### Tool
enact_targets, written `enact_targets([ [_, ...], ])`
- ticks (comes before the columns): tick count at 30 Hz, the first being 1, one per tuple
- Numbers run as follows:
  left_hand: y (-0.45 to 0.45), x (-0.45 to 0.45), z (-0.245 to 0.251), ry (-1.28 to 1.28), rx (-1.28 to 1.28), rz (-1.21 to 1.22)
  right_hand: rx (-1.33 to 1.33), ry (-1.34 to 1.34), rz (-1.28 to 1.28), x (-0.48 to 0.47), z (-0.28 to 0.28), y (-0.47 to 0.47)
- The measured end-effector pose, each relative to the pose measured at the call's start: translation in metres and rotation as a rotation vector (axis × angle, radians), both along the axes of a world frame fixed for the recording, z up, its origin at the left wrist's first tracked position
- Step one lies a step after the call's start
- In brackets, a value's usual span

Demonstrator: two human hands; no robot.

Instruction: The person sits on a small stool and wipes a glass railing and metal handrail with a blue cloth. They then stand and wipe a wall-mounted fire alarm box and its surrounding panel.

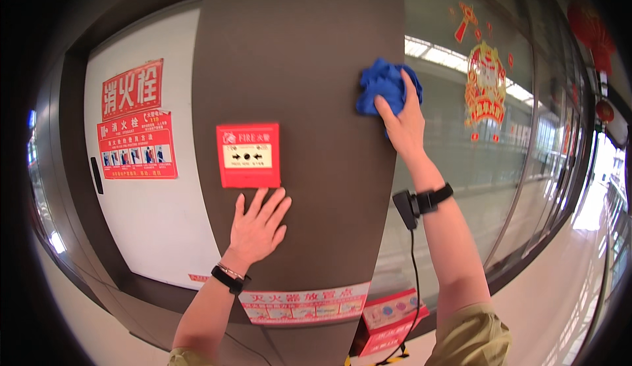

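Observation:
My right hand [406, 124] holds a crumpled blue cloth [382, 87] against the right edge of a dark brown wall panel [306, 70], where it meets the glass. The thumb and a finger press on the cloth; the other fingers are mostly hidden. My left hand [257, 228] rests on the panel with its fingers spread and nothing in it. Its fingertips are just below a red fire alarm call point [248, 178]. A black band is on each wrist, and a black device with a cable hangs at the right one.
On the left is a white hydrant cabinet door [158, 228] with red signs. A glass pane [444, 168] with festive stickers stands at the right. Low down are a red and white sign [306, 307] and a red box [395, 316] on the floor. A corridor runs off to the right.

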State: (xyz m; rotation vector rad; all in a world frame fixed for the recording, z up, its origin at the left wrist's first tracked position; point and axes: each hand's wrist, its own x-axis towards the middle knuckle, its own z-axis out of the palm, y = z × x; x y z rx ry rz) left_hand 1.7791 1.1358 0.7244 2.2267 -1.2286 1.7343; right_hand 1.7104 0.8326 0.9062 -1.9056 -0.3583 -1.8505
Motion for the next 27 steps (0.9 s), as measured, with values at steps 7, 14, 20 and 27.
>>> enact_targets([
  [7,-0.004,0.0,-0.004,0.06,-0.041,0.022,-0.021,0.086,-0.134,-0.008,-0.146,0.008],
  [14,-0.056,-0.012,-0.027,0.086,-0.042,-0.007,-0.022,0.444,-0.082,-0.046,-0.303,0.009],
  [20,-0.062,-0.004,-0.034,0.015,-0.047,0.112,0.202,0.173,0.361,-0.001,-0.191,-0.018],
  [27,-0.063,0.002,-0.038,-0.067,-0.047,0.134,0.458,0.325,0.659,0.002,-0.293,-0.03],
])
